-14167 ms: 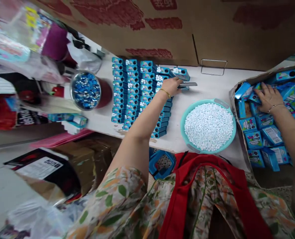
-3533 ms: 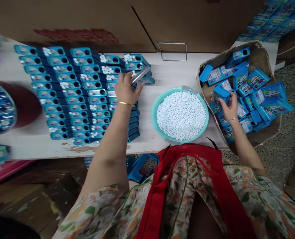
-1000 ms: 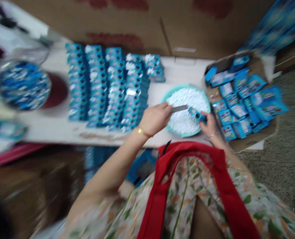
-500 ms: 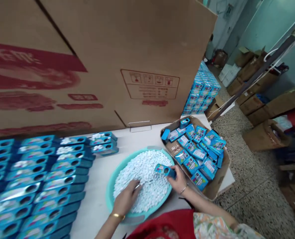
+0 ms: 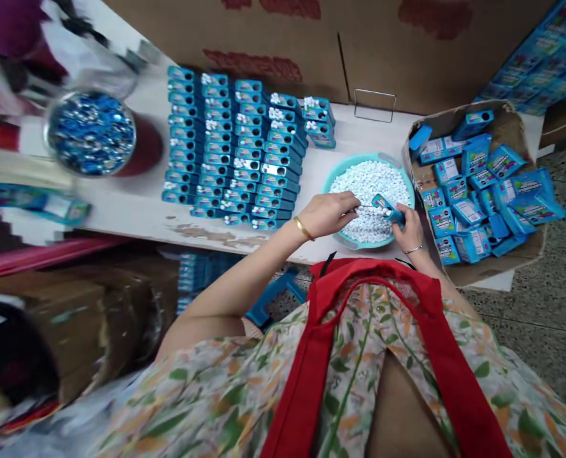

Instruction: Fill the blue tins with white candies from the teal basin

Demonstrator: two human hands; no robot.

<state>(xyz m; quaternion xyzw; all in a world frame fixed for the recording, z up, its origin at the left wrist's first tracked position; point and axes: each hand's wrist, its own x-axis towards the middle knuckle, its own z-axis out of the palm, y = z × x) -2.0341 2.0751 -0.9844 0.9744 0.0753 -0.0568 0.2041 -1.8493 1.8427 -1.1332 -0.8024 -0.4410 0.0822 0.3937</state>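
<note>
Over a turquoise basin [image 5: 333, 170] filled with small white candies [image 5: 363, 179], both hands are close together. My left hand [image 5: 333, 213] is closed on the handle of a metal spoon [image 5: 358, 208], which carries white candies. Its bowl points toward a small blue box [image 5: 382, 203]. That box, tilted with its holed end up, is gripped in my right hand [image 5: 409, 230]. Whether candies are entering the box cannot be made out. To the left stand rows of blue boxes [image 5: 277, 152], many with white candies showing at their tops.
An open carton [image 5: 535, 245] of loose blue boxes stands right of the basin. A metal pot [image 5: 48, 130] of shiny blue pieces sits at the left. A wire loop [image 5: 375, 119] lies before a large cardboard box [image 5: 426, 70]. Stacked blue boxes [image 5: 545, 57] rise at the back right.
My view has swung left and down. My left hand has lifted the spoon out of the candies, now loaded and beside the box. My right hand still holds the box over the basin.
</note>
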